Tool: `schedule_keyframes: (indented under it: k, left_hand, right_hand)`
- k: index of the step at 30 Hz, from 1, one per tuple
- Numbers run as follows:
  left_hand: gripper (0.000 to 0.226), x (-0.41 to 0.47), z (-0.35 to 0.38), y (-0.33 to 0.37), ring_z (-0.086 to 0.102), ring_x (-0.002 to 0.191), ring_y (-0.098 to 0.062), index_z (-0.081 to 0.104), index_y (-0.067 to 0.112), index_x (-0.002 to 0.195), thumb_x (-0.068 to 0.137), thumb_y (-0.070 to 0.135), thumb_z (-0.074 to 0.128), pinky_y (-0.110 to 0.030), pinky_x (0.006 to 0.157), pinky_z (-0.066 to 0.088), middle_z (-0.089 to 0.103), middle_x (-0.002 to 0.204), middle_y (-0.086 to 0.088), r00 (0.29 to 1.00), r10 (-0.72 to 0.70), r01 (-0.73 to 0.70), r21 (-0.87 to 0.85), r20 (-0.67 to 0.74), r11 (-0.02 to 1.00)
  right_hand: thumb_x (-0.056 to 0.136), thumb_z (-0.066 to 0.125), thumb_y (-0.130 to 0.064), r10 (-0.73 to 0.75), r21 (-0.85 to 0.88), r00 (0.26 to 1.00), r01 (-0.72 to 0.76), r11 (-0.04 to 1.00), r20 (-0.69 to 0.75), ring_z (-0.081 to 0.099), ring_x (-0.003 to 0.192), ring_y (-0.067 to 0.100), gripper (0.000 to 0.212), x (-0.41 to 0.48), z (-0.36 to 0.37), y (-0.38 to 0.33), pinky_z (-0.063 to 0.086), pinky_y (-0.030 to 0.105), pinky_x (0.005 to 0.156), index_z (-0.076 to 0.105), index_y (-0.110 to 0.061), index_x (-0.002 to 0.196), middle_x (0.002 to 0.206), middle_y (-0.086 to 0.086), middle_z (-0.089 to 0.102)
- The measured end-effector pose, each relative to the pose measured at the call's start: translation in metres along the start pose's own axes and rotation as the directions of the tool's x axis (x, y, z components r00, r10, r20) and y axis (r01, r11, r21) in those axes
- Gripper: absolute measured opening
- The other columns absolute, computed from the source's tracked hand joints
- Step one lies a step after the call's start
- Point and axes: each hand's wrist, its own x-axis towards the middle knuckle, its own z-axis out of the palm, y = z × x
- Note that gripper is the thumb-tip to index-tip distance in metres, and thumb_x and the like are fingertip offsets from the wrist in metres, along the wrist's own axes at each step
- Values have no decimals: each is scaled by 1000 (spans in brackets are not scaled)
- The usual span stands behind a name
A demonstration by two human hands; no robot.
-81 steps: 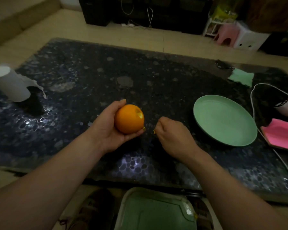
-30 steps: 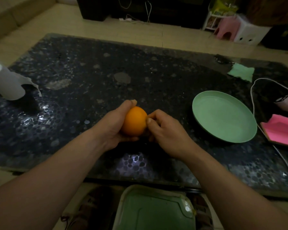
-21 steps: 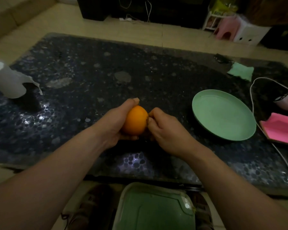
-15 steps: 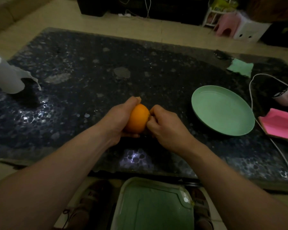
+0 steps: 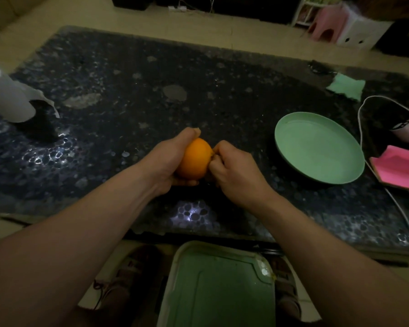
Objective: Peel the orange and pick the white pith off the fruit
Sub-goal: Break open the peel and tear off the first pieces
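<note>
The right hand, apart moments ago, is now pinching the orange at its 3 o'clock side while the left hand is gripping it. Peeling is likely only beginning.

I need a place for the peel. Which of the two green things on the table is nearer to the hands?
The round green plate, right of the right hand; the green cloth lies farther, at the far edge.
</note>
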Motion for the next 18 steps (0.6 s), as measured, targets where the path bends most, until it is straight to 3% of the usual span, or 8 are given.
schedule_keyframes:
  k: [5, 7, 10, 14, 18]
  left_hand:
    - [39, 1, -4, -1, 73, 78, -24, 65, 23, 114, 94, 57, 66, -34, 57, 59, 74, 104, -10, 999, -37, 38, -31, 26, 999]
    - [47, 2, -9, 1, 74, 81, -28, 64, 22, 122, 93, 58, 67, -35, 58, 59, 75, 109, -13, 996, -67, 73, -88, 64, 993]
    - [54, 2, -15, 6, 75, 72, -28, 62, 20, 128, 93, 60, 67, -34, 54, 58, 77, 101, -16, 990, -93, 104, -101, 110, 989]
    - [57, 1, -18, 7, 75, 75, -29, 63, 19, 130, 92, 62, 68, -34, 55, 58, 78, 104, -17, 987, -94, 102, -58, 130, 993]
    - [49, 0, -13, 5, 74, 76, -24, 66, 19, 122, 94, 60, 66, -34, 54, 57, 75, 105, -12, 996, -33, 27, 72, 85, 997]
  right_hand:
    - [105, 49, -24, 16, 49, 1000, -17, 999, 18, 68, 68, 20, 16, 0, 0, 3, 56, 41, 62, 60, -15, 97, 79, 3, 70]
    - [111, 46, -32, 10, 125, 998, -17, 992, 55, 67, 66, 12, 23, 0, -3, 4, 54, 29, 61, 61, -18, 100, 80, 1, 71]
    - [109, 49, -47, -3, 157, 992, -18, 987, 129, 68, 70, 8, 25, -1, -12, 2, 54, 23, 62, 62, -26, 102, 84, -2, 72]
    - [111, 47, -42, -41, 51, 982, 32, 998, 185, 70, 78, 12, 21, 0, -23, -3, 56, 27, 65, 59, -26, 105, 89, -1, 71]
    - [109, 44, -40, -84, -247, 965, 147, 958, 250, 61, 71, 19, 23, 2, -24, -3, 46, 39, 62, 51, -20, 100, 83, 0, 63]
